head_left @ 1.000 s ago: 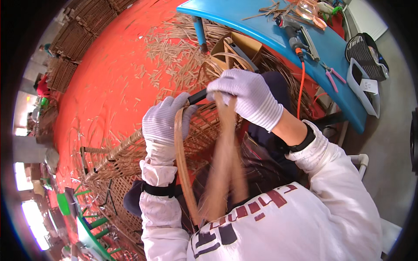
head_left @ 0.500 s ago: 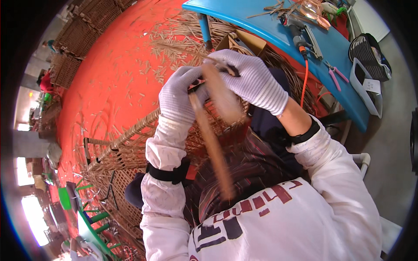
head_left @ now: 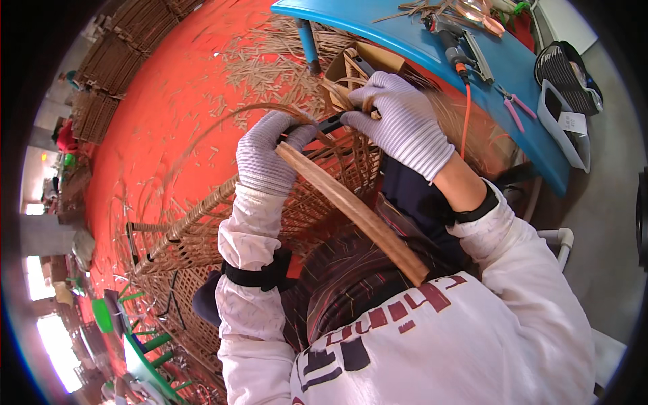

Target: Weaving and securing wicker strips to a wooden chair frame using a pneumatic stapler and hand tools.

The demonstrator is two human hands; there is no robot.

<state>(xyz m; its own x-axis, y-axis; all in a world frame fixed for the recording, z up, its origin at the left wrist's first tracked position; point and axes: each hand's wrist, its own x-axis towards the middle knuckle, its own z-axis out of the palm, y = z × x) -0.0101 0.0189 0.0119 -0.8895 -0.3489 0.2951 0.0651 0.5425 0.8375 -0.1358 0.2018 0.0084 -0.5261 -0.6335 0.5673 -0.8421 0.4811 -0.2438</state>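
Both my hands wear white ribbed gloves and work close together at the dark bar [head_left: 331,123] along the upper edge of a woven brown wicker piece [head_left: 344,169]. My left hand [head_left: 268,150] is closed at the bar's left part. From under its fingers a broad flat brown strip [head_left: 358,210] slants down across my lap. My right hand [head_left: 401,125] pinches a curled rattan strand [head_left: 368,103] just above the bar. Another thin strand [head_left: 233,111] arcs leftward past my left hand. The exact grip inside the left fingers is hidden.
A blue table [head_left: 398,37] at the upper right holds a nail gun [head_left: 452,50] with an orange hose [head_left: 468,125], pink-handled pliers [head_left: 516,111] and a white tray [head_left: 563,128]. Beneath stands a cardboard box [head_left: 381,59]. Cut scraps [head_left: 270,67] litter the red floor.
The broad strip's lower end has swung right across my lap. My hands have moved apart, the right one rightward, uncovering the dark bar between them. A long strand now arcs out to the left.
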